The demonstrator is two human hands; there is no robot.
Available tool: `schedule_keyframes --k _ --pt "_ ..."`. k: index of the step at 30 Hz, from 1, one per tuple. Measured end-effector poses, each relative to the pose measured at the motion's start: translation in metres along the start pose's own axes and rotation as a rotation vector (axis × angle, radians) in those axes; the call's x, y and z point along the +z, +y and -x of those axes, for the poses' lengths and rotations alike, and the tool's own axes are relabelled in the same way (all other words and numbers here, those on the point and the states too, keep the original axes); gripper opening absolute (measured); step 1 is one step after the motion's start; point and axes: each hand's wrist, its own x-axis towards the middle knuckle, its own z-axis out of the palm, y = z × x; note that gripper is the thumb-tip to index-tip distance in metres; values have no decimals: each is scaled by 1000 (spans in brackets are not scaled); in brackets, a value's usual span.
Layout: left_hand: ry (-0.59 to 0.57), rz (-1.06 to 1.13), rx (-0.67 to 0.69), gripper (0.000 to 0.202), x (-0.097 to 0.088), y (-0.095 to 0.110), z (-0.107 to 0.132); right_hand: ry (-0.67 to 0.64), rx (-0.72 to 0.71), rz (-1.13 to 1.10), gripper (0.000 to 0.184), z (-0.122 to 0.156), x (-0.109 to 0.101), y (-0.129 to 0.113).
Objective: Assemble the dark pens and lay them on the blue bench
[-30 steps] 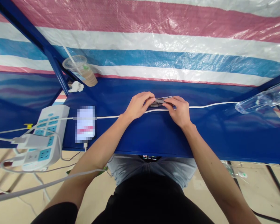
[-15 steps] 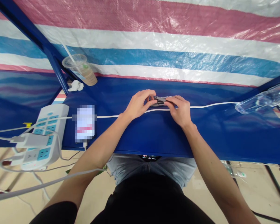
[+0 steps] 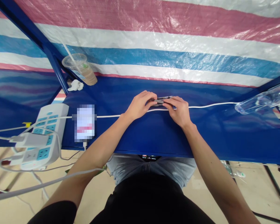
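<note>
"Your strip (image 3: 159,101) sits more level than half a second ago."
"Where do you have it?"
"Just beyond the cable (image 3: 205,106)."
"How do you grip it?"
"Your left hand (image 3: 140,105) pinches its left end, your right hand (image 3: 180,109) the other."
"What else is near the cable?"
"Your cup (image 3: 88,75) is beyond its left stretch, your bottle (image 3: 256,102) beside its right."

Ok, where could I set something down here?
Bare: table between your forearms, nearer you than the white cable; also right of the right forearm, nearer you than cable and bottle. Crowded: left end, with power strip, phone and cup; middle, where left hand and right hand hold a gray item.
</note>
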Motion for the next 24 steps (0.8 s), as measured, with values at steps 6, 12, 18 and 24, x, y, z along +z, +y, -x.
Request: schedule_keyframes --k 6,12,18,24 --pt "17 18 -15 40 -2 2 0 -24 -1 4 19 -1 0 -2" --pt "-19 32 103 24 2 1 -1 -36 -57 -8 19 0 0 -3" --pt "-29 -82 -25 36 0 -3 -2 -44 -10 42 21 -1 -3 -4" --pt "93 -85 -65 26 -5 -4 -2 66 43 108 22 -4 -12 2"
